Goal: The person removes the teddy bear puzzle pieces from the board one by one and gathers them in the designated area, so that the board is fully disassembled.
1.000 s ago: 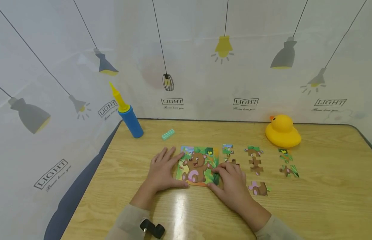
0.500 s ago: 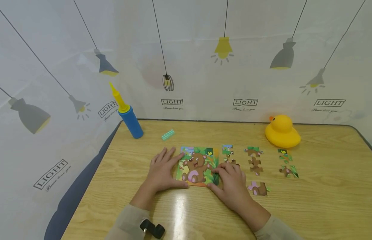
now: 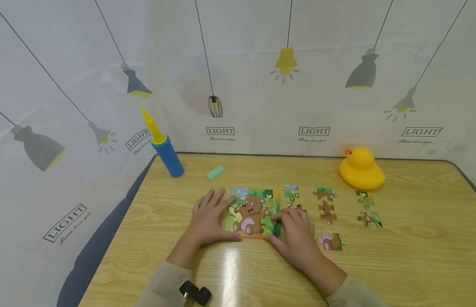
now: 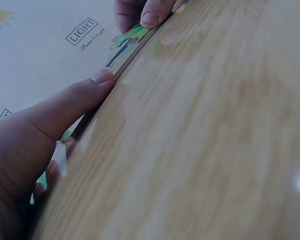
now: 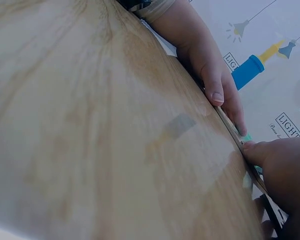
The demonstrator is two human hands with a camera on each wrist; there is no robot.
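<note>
Head view, nearest zone: two sleeved forearms extend over the desk (image 3: 376, 264). The left hand (image 3: 207, 219) lies flat, fingers straight and spread, with the thumb along the near-left edge of the bear puzzle board (image 3: 253, 211). The right hand (image 3: 295, 234) rests at the board's near-right corner, fingers curled down onto its right edge; whether this grip pinches the board or only presses on it cannot be told. Left wrist view: the left thumb (image 4: 97, 82) touches the thin edge of the board, and fingertips of the other hand touch the same edge farther along.

Middle zone: the board lies flat on the desk between the two hands. Loose puzzle pieces (image 3: 326, 207) lie to its right in rough columns, one piece (image 3: 331, 241) just beside the right hand.

Far zone: a teal block (image 3: 215, 172) lies behind the board, a blue and yellow pump (image 3: 163, 145) stands tilted at the far-left corner, and a yellow duck (image 3: 361, 169) sits at the far right, near the printed curtain (image 3: 314, 85).
</note>
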